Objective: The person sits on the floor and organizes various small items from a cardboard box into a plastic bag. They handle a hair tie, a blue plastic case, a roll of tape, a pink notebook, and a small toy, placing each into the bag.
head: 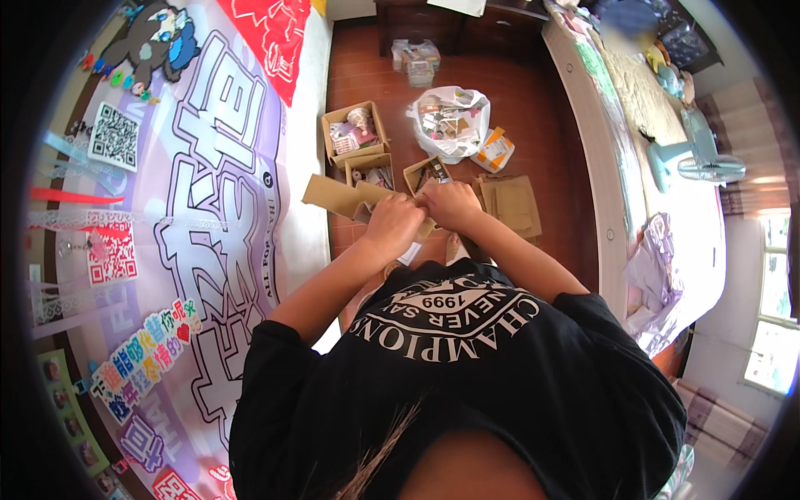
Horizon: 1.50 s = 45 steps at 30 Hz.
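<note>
Both of my hands are close together over the floor in front of me, at a piece of brown cardboard (337,195) with a long flap sticking out to the left. My left hand (397,219) grips its edge with curled fingers. Right beside it, my right hand (451,201) pinches the cardboard too; the fingertips of both hands are partly hidden. Just beyond the hands stand a small open carton (407,177) with slim items and another open carton (349,169) with mixed items. Behind them is a larger open cardboard box (326,134) holding packets and a rounded object.
A white plastic bag (478,107) full of small items lies ahead, beside an orange and white packet (497,150). Flattened cardboard (515,206) lies right of my hands. A bed with a fan (678,156) borders the right; a banner-covered surface (219,250) borders the left.
</note>
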Motion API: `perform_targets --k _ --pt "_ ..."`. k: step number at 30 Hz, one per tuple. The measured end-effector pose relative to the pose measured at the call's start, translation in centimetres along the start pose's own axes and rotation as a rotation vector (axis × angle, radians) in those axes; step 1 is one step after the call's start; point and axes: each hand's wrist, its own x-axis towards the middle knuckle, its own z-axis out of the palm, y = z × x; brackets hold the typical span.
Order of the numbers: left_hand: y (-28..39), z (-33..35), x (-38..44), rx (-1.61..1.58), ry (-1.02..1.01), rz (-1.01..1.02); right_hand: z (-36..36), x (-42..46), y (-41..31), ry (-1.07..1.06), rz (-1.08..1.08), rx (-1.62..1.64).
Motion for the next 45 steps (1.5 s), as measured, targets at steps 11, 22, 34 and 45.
perform_targets --k 11,22,34,45 --pt "0.2 2.9 3.3 -0.288 0.037 -0.378 -1.0 4.2 2.0 -0.062 0.103 0.077" --pt "-3.6 0.1 0.9 -1.414 0.207 -0.593 -4.4 -2.3 0.5 0.615 -0.206 0.087" --pt "-1.6 0.1 -0.5 -1.278 0.078 -0.347 -0.9 -1.0 6.5 0.302 0.213 1.284" --pt "2.0 3.9 -1.9 -0.281 0.547 -0.071 7.3 -1.2 9.2 -0.024 0.69 1.451"
